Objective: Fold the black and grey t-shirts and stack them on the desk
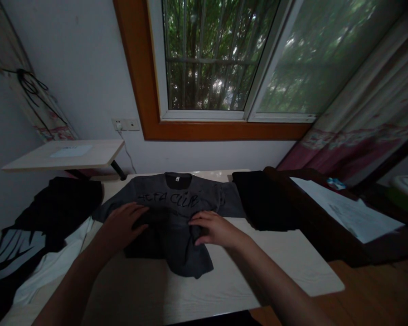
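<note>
A dark grey T-shirt (177,199) with black lettering lies face up on a pale table (292,262), collar toward the window. My left hand (122,224) rests flat on its left side, fingers stretched out. My right hand (214,228) lies on its right side with fingers curled into a fold of the cloth. The shirt's lower part is bunched between my hands.
A heap of black and white clothes (37,231) lies at the left. A black garment (261,199) sits at the right of the shirt. A dark wooden piece of furniture with white papers (347,208) stands to the right. A small side table (68,154) is by the wall.
</note>
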The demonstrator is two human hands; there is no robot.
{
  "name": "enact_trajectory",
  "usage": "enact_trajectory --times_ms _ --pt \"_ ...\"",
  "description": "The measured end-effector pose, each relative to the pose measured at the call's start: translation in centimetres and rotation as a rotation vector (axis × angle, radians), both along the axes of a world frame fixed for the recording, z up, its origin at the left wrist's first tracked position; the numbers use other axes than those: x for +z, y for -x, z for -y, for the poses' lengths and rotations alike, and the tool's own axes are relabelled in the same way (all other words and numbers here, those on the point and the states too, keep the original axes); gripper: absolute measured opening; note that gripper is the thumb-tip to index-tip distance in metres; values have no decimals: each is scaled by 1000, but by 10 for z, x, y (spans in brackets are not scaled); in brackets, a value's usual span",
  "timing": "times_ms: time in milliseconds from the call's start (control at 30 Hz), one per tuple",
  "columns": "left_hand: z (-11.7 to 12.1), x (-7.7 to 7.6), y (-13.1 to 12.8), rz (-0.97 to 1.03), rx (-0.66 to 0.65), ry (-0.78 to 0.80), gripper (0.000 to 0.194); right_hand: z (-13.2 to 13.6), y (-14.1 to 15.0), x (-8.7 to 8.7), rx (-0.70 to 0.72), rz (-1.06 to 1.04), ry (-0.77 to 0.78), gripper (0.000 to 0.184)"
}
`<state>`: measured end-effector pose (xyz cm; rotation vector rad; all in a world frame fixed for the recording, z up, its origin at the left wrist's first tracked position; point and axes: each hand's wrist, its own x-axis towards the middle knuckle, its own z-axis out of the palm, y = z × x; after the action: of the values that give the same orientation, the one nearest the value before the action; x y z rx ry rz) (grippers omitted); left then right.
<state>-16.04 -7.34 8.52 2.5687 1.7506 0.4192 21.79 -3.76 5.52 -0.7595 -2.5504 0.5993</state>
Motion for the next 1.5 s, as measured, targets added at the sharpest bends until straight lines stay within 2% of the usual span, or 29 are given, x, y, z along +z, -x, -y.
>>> enact_trajectory --times_ms 100,167,267,400,467,533,600,667,800,967,1033,1133,1200,1267,1400,1500 --pt "6 -6 -4 -100 48 153 60 -1 -2 -6 -46 122 62 63" --pt "8 -8 -3 -135 91 231 64 0 -4 -5 -63 173 103 49" --pt "9 -10 2 -129 122 299 59 4 -10 0 -42 155 198 25" --pt "10 -4 8 -18 100 399 44 7 -23 8 -1 34 357 20" --pt "13 2 11 72 81 466 39 7 -33 12 -30 15 477 17" --pt "18 11 16 164 67 526 36 5 -47 16 -72 -14 661 13" --pt "25 21 22 236 51 575 33 5 -61 22 -97 -91 853 11" --pt "35 32 28 278 31 617 31 6 -76 29 -112 -200 982 14" --pt "59 59 34 304 22 694 32 15 -100 44 -146 -340 1105 29" --pt "78 89 26 314 -121 923 48 20 -114 49 0 -251 1237 44" --pt "78 91 23 435 -169 1023 50 17 -110 50 14 -238 1208 43" --pt "68 84 17 618 -138 1071 49 10 -94 50 -114 -278 1039 38" --pt "55 73 10 630 -78 930 44 5 -80 47 -222 -315 883 35" --pt "39 59 1 561 -58 679 39 0 -66 41 -285 -308 689 32" --pt "7 20 -7 309 6 250 38 -6 -42 23 -231 -128 287 24" --pt "-7 -7 1 136 59 217 50 -6 -32 12 -195 55 133 33"
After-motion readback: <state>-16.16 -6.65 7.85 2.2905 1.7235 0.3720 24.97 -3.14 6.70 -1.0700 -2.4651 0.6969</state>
